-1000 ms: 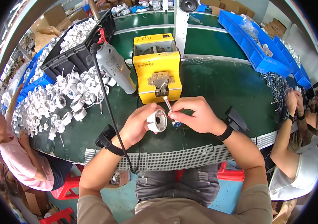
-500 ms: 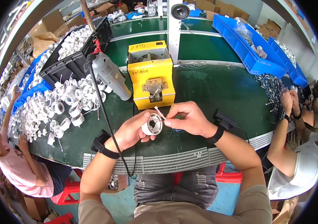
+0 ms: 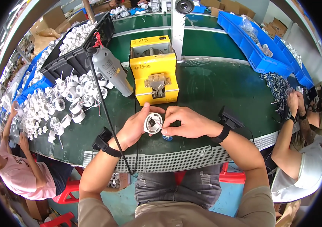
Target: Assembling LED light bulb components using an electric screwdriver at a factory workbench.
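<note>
My left hand (image 3: 133, 128) is wrapped round a white round plastic housing (image 3: 147, 128), its open side facing up. Dark parts and a thin wire (image 3: 158, 123) show inside the hollow. Close to the housing's right rim, the thumb and index finger of my right hand (image 3: 183, 122) pinch the wire. Just below those fingertips a small blue piece (image 3: 167, 138) shows, partly hidden by my hand. Beyond both hands stands a yellow machine (image 3: 155, 85) with a metal fixture on its front.
A grey electric screwdriver (image 3: 112, 72) hangs by a black cable left of the machine. Many white housings (image 3: 68, 94) are heaped at left, beside a black crate (image 3: 66, 62). At right are blue bins (image 3: 259, 64) and a cable pile (image 3: 276, 90). Co-workers sit on both sides.
My right hand has lowered slightly, bringing the wire to the housing's rim and inside. The housing's open side has turned upward. The blue piece shows more below my right hand.
</note>
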`<state>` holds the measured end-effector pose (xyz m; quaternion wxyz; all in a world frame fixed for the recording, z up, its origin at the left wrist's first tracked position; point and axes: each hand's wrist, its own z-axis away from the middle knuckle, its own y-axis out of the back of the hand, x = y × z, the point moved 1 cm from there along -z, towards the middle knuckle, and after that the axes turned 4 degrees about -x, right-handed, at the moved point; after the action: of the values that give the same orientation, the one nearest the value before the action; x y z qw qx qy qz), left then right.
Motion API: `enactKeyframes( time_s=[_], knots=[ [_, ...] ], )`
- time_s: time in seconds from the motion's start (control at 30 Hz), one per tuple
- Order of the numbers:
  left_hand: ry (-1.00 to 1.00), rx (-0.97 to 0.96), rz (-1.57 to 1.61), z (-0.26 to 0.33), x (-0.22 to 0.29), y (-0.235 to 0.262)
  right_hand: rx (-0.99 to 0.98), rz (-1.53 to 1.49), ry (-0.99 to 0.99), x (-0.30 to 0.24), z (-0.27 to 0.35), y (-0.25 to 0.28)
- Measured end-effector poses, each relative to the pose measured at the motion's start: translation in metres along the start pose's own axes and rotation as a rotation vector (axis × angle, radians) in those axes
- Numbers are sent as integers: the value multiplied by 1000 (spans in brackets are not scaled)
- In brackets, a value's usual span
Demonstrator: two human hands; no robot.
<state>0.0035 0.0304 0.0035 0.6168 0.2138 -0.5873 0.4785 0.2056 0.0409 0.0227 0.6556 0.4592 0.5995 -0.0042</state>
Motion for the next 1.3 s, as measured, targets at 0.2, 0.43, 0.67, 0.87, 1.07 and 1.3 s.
enactKeyframes(
  time_s=[0.2,0.43,0.67,0.87,1.07,1.3],
  knots=[
    [-58,-104,-288,2,1,-4,-35,-97,-147,6,-1,-1],
    [-226,-4,-276,-5,-5,-2,86,-278,-198,-4,0,-1],
    [-227,186,-64,-2,0,4,361,596,168,-11,2,-1],
    [-229,283,71,0,5,1,453,745,193,-27,-2,-6],
    [-268,325,81,2,5,5,541,779,309,-16,-9,-9],
    [-570,178,-59,4,0,-3,301,-698,-47,-6,-2,-15]
  ],
)
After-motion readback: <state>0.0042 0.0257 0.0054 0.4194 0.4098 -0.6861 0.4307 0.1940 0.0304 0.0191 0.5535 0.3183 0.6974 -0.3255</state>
